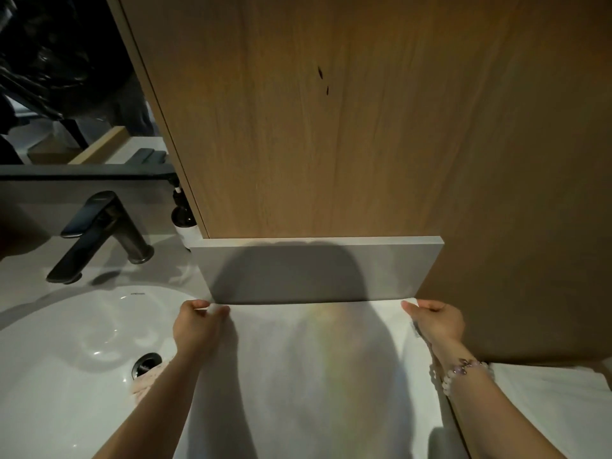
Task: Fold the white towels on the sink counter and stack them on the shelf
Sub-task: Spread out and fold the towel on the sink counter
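White towel spread flat on worktop, right of sink; far edge against grey backsplash. Left hand grip pinches far-left corner; right hand grip pinches far-right corner.

This is a bathroom. A round white sink with a dark drain sits in a pale surface. A black tap stands behind the sink. Above it hangs a mirror with a thin dark ledge below it. A dark soap bottle with a pump stands beside a tall wooden cabinet. A white towel lies spread next to the sink.
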